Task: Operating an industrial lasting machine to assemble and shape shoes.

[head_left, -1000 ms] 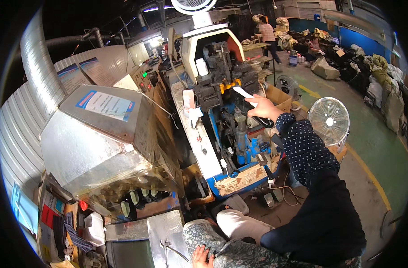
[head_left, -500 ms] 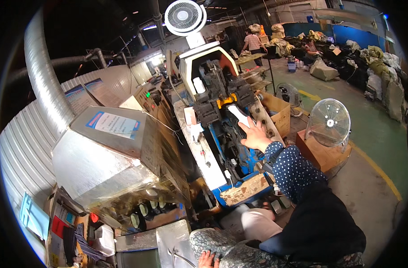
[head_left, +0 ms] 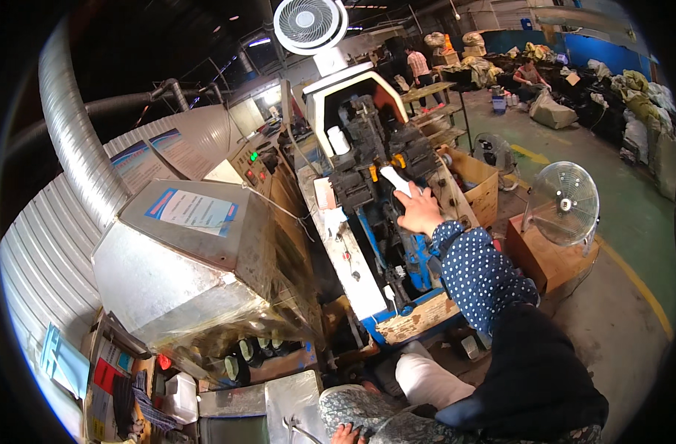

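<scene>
My right hand (head_left: 421, 213), in a dotted dark sleeve, reaches into a machine (head_left: 359, 152) with black and blue metal parts. Its fingers and thumb close around the near end of a long, narrow white piece (head_left: 396, 177), whose exact kind I cannot make out. The far end of that piece lies between two small yellow-orange jaws (head_left: 373, 174), which stand apart on either side. Low in the picture, my left hand (head_left: 345, 434) rests on my patterned trouser leg (head_left: 342, 407) with its fingers stretched out and nothing in them.
To the left stands a metal-hooded unit (head_left: 160, 266) with several dark shoe-like items (head_left: 245, 349) beneath it. A white fan (head_left: 306, 22) tops the machine; another fan (head_left: 563, 198) stands on a wooden box at right. Two people work farther back, near piled sacks (head_left: 637, 89).
The yellow-orange jaws, close together before, have parted around the white piece. My right hand stays on its near end. The whole view has shifted slightly; my left hand still rests on my leg.
</scene>
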The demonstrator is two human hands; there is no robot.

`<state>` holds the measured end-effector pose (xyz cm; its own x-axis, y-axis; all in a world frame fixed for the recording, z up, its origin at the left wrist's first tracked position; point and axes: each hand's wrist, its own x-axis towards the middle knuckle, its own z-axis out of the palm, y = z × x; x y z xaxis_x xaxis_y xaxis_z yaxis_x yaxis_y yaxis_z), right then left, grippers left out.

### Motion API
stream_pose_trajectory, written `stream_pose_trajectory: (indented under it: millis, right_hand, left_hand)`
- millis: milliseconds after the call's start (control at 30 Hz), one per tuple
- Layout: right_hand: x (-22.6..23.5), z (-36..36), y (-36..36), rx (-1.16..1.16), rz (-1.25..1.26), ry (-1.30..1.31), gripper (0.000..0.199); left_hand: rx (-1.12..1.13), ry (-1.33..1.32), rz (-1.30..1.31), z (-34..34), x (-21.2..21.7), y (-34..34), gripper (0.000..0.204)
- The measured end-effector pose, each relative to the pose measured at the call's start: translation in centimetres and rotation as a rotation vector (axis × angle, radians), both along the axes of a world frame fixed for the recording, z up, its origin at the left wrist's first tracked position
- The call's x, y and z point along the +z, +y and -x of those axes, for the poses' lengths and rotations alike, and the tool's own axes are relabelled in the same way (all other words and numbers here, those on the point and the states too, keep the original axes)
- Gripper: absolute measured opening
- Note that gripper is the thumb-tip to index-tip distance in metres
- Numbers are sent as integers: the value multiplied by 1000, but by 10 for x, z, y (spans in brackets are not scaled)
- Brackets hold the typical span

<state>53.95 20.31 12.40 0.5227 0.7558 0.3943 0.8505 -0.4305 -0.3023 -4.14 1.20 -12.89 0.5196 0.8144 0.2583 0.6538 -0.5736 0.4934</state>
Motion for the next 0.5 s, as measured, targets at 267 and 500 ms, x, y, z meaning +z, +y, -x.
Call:
stream_pose_trajectory:
  millis: [267, 500]
  right_hand:
    - [12, -14, 21, -29, -29, 9, 77]
    - [35, -13, 24, -41, -46, -22, 74]
  left_hand:
    - [-30, -93, 10, 3, -24, 6, 28]
    - [-10, -135, -87, -1, -22, 2, 26]
